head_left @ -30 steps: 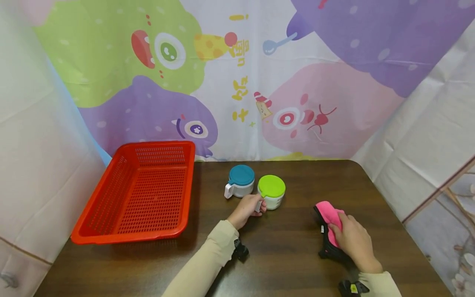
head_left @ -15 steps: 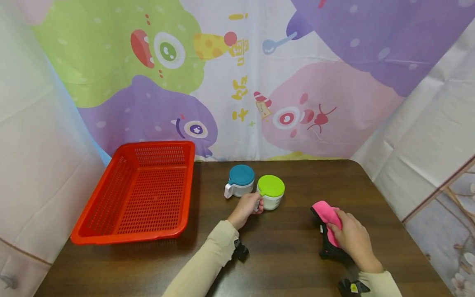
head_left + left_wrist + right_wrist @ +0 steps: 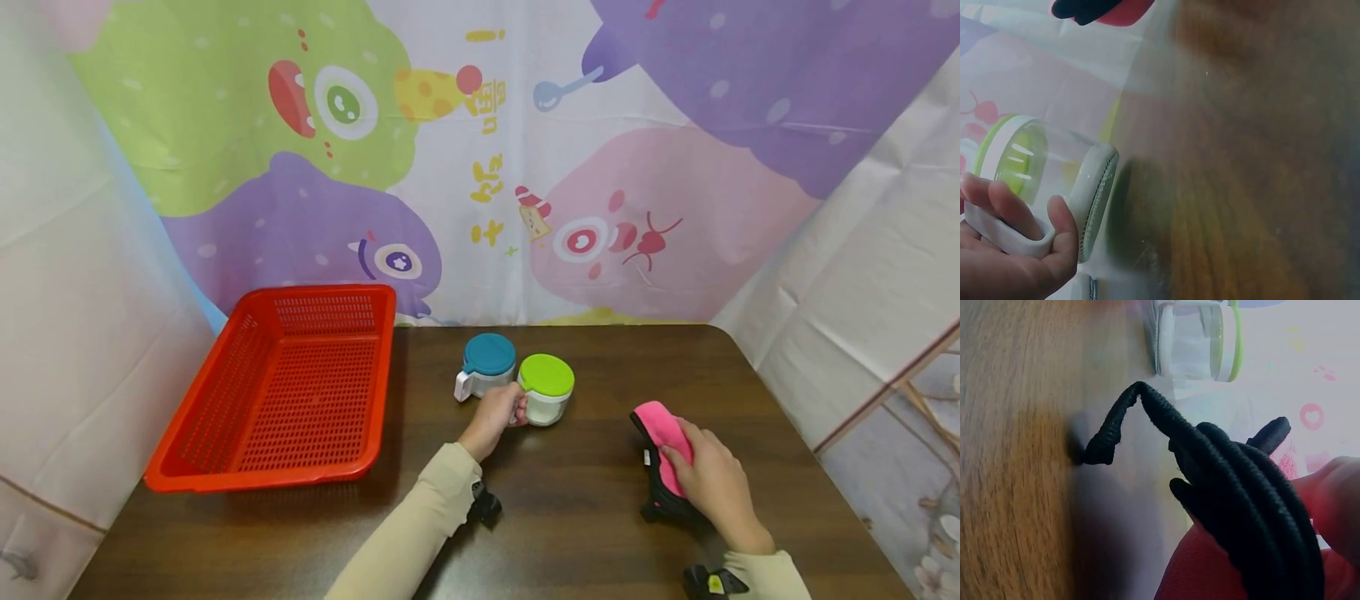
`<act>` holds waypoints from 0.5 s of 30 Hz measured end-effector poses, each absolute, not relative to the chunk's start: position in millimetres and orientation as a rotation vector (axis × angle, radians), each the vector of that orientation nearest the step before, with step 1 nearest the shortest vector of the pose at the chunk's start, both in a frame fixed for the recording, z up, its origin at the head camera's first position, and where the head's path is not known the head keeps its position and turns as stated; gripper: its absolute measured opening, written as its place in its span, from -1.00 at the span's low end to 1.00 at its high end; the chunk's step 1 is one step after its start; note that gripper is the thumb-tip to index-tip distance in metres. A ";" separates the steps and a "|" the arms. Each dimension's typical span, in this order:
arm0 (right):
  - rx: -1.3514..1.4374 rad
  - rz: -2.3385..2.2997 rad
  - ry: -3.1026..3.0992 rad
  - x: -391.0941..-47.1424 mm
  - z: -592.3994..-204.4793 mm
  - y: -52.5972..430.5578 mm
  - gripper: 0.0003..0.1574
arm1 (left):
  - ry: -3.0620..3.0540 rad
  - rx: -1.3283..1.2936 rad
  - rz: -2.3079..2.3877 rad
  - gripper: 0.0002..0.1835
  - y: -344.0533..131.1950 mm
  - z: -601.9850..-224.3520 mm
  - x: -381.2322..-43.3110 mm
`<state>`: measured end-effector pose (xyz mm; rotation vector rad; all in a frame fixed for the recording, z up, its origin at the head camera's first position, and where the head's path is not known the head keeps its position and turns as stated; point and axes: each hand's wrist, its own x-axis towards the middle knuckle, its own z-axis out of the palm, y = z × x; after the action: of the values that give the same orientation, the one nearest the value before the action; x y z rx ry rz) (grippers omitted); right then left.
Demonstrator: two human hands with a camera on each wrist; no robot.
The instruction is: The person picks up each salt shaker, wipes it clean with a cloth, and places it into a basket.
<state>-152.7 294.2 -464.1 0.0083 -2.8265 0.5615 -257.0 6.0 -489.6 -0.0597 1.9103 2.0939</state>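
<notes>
My left hand (image 3: pixel 492 417) grips the white handle (image 3: pixel 1007 234) of a clear jar with a lime-green lid (image 3: pixel 547 375). In the left wrist view the jar's base (image 3: pixel 1094 200) stands a little off the table, its shadow beside it. A second jar with a blue lid (image 3: pixel 489 354) stands just behind and to the left, its handle facing left. On the right, my right hand (image 3: pixel 715 481) holds a folded pink cloth item with black edging (image 3: pixel 662 429), thumb on the pink side. A black strap (image 3: pixel 1110 434) hangs from it towards the table.
A red perforated plastic basket (image 3: pixel 378 400) stands on the left of the brown wooden table (image 3: pixel 570 517). A printed cartoon curtain (image 3: pixel 480 283) rises behind the table's far edge. Camera mounts (image 3: pixel 486 506) are strapped to both wrists.
My left hand and the green-lidded jar have shifted slightly left, and more of the jar's clear body shows. The pink cloth item has tilted a little in my right hand.
</notes>
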 end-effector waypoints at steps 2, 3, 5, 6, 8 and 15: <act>0.009 0.575 -2.809 -153.2 -463.9 293.8 -0.35 | 1.910 -0.065 2.101 -0.79 5.8 -489.2 -257.5; 0.012 0.582 -2.797 -153.4 -463.8 293.6 -0.35 | 1.909 -0.069 2.107 -0.79 5.8 -489.6 -257.8; 0.010 0.593 -2.789 -153.4 -463.5 293.0 -0.36 | 1.907 -0.074 2.121 -0.79 5.8 -490.2 -257.9; 0.008 0.595 -2.788 -153.2 -463.3 292.8 -0.37 | 1.908 -0.075 2.127 -0.79 5.8 -490.5 -258.0; 0.006 0.600 -2.782 -152.9 -462.9 292.3 -0.38 | 1.909 -0.072 2.141 -0.79 5.0 -490.7 -257.6; -0.001 0.613 -2.771 -153.8 -460.8 290.6 -0.39 | 1.910 -0.036 2.190 -0.80 3.0 -483.6 -254.9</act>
<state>-153.8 290.6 -460.8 -0.0010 -2.7709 0.6130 -254.9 3.0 -483.6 -0.0364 1.9104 2.1902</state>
